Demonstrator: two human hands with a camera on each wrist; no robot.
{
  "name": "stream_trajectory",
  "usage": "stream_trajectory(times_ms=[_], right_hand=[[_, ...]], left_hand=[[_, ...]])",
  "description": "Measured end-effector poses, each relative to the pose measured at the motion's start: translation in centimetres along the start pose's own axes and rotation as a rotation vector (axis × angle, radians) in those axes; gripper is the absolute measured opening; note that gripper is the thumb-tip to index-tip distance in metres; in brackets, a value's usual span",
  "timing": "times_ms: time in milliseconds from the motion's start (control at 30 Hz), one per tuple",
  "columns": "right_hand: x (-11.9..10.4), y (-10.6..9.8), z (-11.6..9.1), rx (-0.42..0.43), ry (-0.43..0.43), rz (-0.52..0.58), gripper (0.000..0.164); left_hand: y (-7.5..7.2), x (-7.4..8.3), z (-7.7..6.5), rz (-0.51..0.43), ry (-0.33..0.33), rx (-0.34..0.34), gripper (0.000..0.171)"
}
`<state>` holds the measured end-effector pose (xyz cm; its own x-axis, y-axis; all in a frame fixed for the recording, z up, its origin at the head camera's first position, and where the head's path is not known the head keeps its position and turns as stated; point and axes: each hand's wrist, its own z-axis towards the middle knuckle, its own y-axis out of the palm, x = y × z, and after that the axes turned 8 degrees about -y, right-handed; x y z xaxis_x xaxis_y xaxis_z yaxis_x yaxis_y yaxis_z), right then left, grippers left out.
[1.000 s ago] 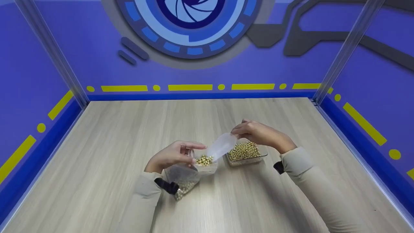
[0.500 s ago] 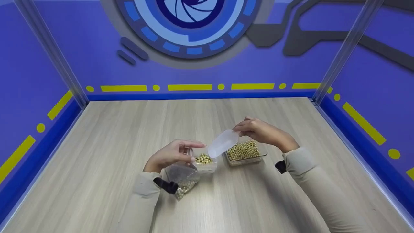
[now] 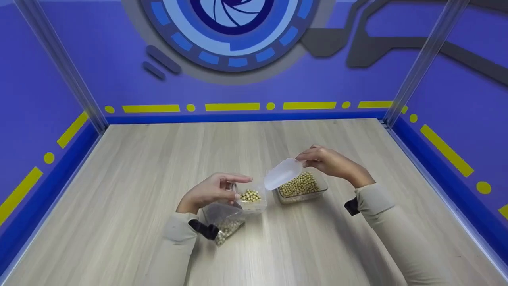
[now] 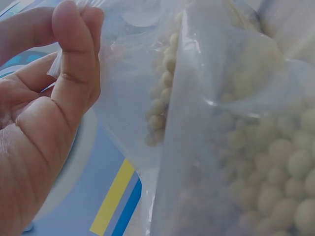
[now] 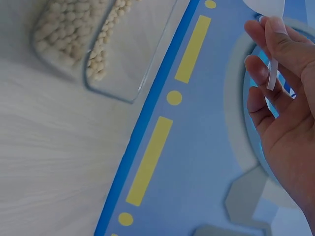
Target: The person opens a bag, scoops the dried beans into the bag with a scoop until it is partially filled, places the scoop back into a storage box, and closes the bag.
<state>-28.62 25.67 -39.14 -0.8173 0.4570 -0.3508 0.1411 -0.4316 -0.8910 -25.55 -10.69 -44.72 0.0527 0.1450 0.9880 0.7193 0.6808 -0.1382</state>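
My left hand (image 3: 208,192) pinches the edge of a clear plastic bag (image 3: 256,206), its mouth held apart, a small heap of round pale-yellow beans (image 3: 251,195) inside. In the left wrist view, thumb and fingers grip the film of this bag (image 4: 125,83). To the right, my right hand (image 3: 327,162) holds a translucent white scoop (image 3: 283,174) by its handle, tilted down toward the left. No beans show in the scoop. It overlaps the far-left corner of a clear rectangular container (image 3: 301,200) full of the same beans.
A second clear bag (image 3: 228,227) with beans in it lies under my left wrist, its folds close to the held bag. Light wood-grain table (image 3: 158,159) runs back to a blue patterned wall (image 3: 238,91), with side walls left and right.
My right hand has drawn the scoop up and to the right, from the held bag's mouth to over the container's corner. The left hand and bag have hardly moved.
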Motion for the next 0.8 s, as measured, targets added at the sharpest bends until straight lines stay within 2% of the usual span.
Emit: stream_trajectory(times_ms=[500, 667, 800], right_hand=[[3.6, 1.5, -3.7, 0.026, 0.148, 0.037, 0.027], [4.2, 2.1, -4.5, 0.022, 0.192, 0.040, 0.027], [4.6, 2.5, -4.7, 0.011, 0.189, 0.049, 0.027]], left_hand=[[0.2, 0.0, 0.0, 0.078, 0.000, 0.020, 0.050], [0.2, -0.2, 0.0, 0.059, 0.005, 0.009, 0.050], [0.1, -0.4, 0.0, 0.037, 0.008, -0.007, 0.051]])
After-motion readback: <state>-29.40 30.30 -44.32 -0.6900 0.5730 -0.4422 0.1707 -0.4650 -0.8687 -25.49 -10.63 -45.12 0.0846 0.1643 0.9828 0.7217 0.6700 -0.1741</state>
